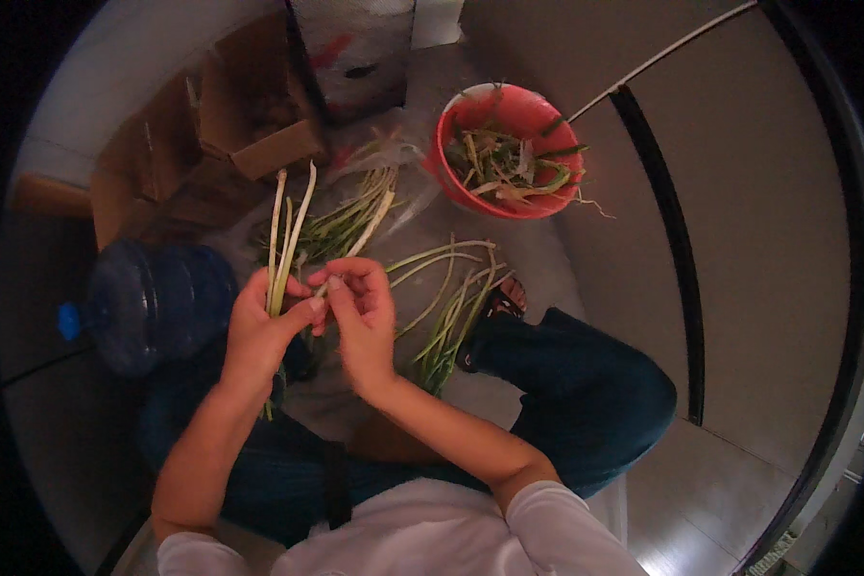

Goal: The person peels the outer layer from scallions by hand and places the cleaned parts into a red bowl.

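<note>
Several pale green-onion stalks (293, 234) stand upright in my left hand (263, 317), with green leaves hanging below it. Thumb and fingers of my right hand (363, 302) pinch a thin stalk, whose short pale piece (321, 291) shows between the two hands. Behind them a bunch of green onions (338, 223) lies on the floor, partly in clear plastic. Another loose group of green onions (453, 317) lies to the right of my hands, near my foot. How far the pinched stalk runs inside my right fingers is hidden.
A red bucket (443, 162) holding plant scraps (504, 165) stands at the upper right. At the left lies a large blue water jug (158, 302), with open cardboard boxes (277, 147) behind it. Grey panels (756, 216) border the right side. My bent legs flank the work.
</note>
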`<state>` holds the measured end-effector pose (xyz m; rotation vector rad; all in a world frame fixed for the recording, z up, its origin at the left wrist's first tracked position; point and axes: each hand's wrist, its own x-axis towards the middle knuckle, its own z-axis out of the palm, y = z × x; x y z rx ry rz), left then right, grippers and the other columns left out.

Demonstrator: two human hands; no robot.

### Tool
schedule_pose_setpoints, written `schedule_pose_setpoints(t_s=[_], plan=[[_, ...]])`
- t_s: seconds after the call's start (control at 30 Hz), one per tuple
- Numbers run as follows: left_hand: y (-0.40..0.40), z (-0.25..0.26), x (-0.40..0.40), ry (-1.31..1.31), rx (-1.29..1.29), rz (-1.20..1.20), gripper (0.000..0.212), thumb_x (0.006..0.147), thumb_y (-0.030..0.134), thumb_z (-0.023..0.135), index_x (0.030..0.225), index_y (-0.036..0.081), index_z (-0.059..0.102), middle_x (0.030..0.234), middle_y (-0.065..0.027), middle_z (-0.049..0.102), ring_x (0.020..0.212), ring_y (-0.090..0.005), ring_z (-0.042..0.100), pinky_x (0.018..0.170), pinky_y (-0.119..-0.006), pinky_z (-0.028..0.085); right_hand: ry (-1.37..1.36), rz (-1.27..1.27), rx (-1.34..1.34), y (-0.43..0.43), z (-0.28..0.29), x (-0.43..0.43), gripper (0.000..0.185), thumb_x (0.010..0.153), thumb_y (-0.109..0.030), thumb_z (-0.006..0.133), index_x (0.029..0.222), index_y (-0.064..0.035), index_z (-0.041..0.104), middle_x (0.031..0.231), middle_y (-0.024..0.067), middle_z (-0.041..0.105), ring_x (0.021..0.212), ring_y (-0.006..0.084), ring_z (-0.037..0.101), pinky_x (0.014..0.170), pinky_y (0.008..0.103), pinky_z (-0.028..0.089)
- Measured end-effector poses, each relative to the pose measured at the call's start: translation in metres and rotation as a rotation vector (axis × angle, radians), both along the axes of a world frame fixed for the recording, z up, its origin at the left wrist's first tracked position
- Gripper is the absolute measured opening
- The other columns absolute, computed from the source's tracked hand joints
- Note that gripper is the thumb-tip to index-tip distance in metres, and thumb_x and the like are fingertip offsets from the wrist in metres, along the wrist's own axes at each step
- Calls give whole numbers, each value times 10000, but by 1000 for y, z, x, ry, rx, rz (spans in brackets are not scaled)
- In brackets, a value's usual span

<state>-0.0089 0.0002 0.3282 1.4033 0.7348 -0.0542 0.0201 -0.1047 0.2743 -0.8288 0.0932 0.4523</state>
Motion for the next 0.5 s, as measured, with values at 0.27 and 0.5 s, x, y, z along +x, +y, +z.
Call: schedule_pose_setpoints(t_s=[0.27, 0.5], plan=[[19, 0, -11, 16, 139, 18, 197, 811, 27, 676, 876, 90, 501, 826, -9, 571, 656, -95, 511, 592, -215, 404, -285, 69, -382, 13, -96, 8, 139, 909, -97, 567, 1017, -48, 495, 965, 78, 613, 748, 165, 578, 615, 274, 473], [31, 41, -5, 19, -144, 256, 187, 826, 57, 683, 840, 112, 504, 847, 15, 550, 635, -27, 421, 532, -184, 295, -1140, 682, -1478, -32, -291, 38, 487, 751, -239, 692, 1191, -109, 527, 1258, 120, 549, 1148, 352, 504, 937, 469, 432]])
